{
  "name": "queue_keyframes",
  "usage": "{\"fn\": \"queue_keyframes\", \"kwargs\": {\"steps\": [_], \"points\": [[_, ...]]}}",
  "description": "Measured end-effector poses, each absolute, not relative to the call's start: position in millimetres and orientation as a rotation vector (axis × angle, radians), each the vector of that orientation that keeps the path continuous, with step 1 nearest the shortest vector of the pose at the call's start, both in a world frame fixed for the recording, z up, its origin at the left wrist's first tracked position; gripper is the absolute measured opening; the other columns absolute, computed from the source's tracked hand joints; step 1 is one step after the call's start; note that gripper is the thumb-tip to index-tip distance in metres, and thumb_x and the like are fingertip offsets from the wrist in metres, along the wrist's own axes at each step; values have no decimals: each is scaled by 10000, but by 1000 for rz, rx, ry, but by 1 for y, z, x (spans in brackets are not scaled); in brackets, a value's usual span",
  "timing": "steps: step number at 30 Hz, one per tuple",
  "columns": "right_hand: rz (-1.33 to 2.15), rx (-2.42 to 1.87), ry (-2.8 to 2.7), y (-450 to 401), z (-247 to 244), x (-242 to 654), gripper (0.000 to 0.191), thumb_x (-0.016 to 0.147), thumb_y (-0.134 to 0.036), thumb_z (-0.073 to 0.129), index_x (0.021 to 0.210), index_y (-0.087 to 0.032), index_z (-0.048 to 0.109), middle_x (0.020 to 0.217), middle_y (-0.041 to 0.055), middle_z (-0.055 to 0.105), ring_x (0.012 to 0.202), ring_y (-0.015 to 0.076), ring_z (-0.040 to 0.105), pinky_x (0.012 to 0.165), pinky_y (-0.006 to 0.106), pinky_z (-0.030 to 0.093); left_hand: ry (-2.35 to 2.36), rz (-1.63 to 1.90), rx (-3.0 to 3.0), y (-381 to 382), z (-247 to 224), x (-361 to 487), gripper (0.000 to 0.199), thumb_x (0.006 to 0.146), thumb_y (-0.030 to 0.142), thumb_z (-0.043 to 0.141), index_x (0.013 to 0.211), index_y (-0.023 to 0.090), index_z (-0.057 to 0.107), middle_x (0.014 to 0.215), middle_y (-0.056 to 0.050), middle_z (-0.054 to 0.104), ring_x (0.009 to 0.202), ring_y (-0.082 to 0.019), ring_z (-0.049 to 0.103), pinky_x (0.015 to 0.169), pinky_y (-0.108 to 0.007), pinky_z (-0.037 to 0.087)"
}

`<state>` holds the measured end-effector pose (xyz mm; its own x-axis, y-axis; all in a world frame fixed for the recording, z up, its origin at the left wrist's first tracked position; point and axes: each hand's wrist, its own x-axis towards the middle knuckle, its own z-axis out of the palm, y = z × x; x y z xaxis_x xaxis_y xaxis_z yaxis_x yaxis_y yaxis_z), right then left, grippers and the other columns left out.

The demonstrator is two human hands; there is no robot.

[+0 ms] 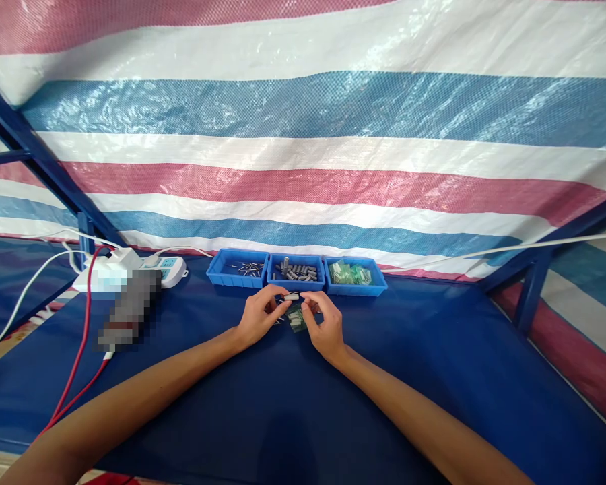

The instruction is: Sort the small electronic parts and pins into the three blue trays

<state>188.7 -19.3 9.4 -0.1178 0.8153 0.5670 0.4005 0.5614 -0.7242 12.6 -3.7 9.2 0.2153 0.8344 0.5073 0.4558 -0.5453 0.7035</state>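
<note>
My left hand (261, 314) and my right hand (326, 325) are close together over the blue table, just in front of the bins. A small metal cylinder (291, 296) spans the gap between them, its left end pinched by the thumb and fingers of my left hand. The fingertips of my right hand are closed at its right end; whether they pinch it or something tiny is too small to tell. Below the cylinder, a small green-and-clear packet (296, 318) lies on the table between my hands. Thin metal pins (279, 320) lie beside my left fingers.
Three blue bins stand in a row: thin pins in the left bin (237, 281), metal cylinders in the middle bin (296, 284), green packets in the right bin (356, 290). At left are a white power strip (173, 271), a pixelated dark object (131, 310) and red cables (87, 323).
</note>
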Motion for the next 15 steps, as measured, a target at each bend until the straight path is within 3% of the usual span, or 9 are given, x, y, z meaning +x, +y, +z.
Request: {"fn": "queue_keyframes", "kwargs": {"steps": [15], "points": [[403,-878,-1738,-17,7,190,214,871,-138,461,1035,-188,589,692,-11,445,618,132,474,615,265,422,1153,1296,2185,-4,8,12,177,879,323,546,973,178,582,735,18,581,476,-45,435,495,-169,395]]}}
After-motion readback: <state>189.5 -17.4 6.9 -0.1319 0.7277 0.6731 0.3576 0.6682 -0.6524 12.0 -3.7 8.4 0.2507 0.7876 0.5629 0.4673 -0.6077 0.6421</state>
